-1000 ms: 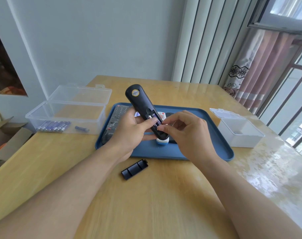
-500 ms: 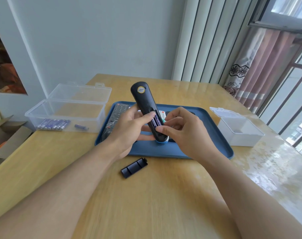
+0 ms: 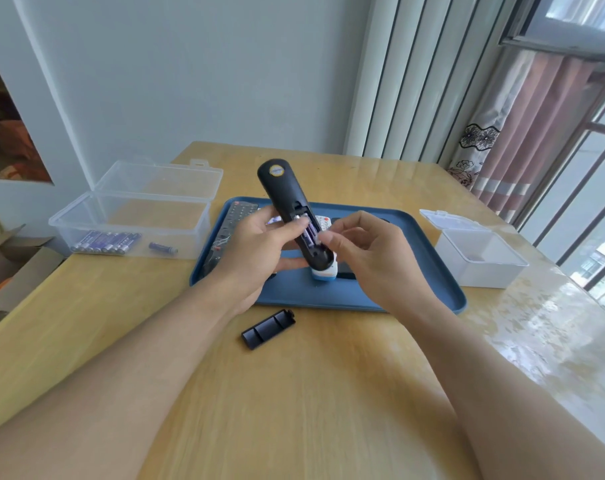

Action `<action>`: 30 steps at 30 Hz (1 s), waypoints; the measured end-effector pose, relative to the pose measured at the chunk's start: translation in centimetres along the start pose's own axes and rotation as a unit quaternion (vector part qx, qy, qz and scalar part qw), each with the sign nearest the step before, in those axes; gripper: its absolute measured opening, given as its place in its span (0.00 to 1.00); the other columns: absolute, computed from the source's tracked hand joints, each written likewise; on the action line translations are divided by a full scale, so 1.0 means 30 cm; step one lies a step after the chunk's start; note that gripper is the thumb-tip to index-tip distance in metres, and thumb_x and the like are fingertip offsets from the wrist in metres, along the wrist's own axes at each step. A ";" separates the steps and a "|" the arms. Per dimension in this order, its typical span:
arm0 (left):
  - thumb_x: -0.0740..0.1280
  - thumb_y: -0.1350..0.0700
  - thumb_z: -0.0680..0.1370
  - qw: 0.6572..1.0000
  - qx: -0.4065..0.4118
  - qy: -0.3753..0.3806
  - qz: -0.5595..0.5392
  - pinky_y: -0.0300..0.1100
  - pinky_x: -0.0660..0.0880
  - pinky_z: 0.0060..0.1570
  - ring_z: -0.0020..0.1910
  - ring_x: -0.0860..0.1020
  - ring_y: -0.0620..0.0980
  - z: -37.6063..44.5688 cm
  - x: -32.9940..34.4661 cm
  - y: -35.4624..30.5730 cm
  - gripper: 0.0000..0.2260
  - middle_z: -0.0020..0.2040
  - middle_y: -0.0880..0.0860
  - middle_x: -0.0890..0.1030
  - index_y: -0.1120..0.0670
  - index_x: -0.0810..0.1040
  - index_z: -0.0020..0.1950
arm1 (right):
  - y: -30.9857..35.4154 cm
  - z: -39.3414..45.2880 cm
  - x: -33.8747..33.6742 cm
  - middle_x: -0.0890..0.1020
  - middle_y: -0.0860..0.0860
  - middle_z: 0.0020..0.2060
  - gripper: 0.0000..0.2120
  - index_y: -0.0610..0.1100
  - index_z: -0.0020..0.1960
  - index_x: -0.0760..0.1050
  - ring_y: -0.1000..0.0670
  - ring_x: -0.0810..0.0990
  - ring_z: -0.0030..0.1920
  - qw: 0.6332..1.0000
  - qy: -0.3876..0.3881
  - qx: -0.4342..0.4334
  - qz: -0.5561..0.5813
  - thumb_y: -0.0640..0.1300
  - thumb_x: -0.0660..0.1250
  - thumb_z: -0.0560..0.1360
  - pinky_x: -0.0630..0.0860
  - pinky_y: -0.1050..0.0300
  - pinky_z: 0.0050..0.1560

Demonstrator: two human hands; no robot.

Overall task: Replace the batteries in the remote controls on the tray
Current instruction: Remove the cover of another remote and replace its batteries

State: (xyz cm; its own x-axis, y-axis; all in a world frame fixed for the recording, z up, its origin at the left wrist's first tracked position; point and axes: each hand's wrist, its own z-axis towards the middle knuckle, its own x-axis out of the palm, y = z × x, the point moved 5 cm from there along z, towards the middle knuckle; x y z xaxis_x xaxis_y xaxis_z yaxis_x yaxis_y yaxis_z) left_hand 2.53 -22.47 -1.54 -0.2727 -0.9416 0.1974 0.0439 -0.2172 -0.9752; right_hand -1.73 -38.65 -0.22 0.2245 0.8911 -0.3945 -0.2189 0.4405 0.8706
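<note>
My left hand [image 3: 256, 251] grips a black remote [image 3: 283, 188] above the blue tray [image 3: 328, 296], tilted with its back up and its battery bay open. Purple batteries [image 3: 309, 233] lie in the bay. My right hand [image 3: 373, 261] has its fingers curled, with thumb and fingertip pinching the lower end of a battery. The remote's black cover [image 3: 268, 329] lies on the table in front of the tray. A long black remote [image 3: 235, 216] lies at the tray's left. A small white and blue remote [image 3: 325, 271] lies on the tray, partly hidden by my hands.
An open clear box [image 3: 131, 216] at the left holds several purple batteries [image 3: 107, 241]. An open white box [image 3: 477, 254] stands right of the tray. The wooden table's near half [image 3: 294, 410] shows under my forearms. Cardboard boxes sit beyond the left edge.
The black remote has been lifted and tipped more upright. My right fingers have stayed at the batteries in the bay and eased slightly to the right.
</note>
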 end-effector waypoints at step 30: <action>0.58 0.51 0.86 0.995 -0.079 0.012 -0.063 0.45 0.79 0.29 0.43 0.86 0.55 -0.004 -0.015 0.005 0.14 0.50 0.52 0.86 0.44 0.76 0.70 | 0.002 0.026 -0.026 0.82 0.42 0.37 0.04 0.43 0.49 0.75 0.48 0.82 0.38 0.994 0.001 -0.031 0.107 0.43 0.66 0.81 0.83 0.45 0.45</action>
State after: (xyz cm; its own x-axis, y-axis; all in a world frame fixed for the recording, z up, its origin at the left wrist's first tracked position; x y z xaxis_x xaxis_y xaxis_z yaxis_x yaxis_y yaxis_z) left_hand 2.55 -22.04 -1.79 -0.2894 -0.9027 0.3185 -0.1428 -0.2882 -0.9468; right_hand -1.17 -39.42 0.37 0.1653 0.9654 -0.2018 -0.3192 0.2460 0.9152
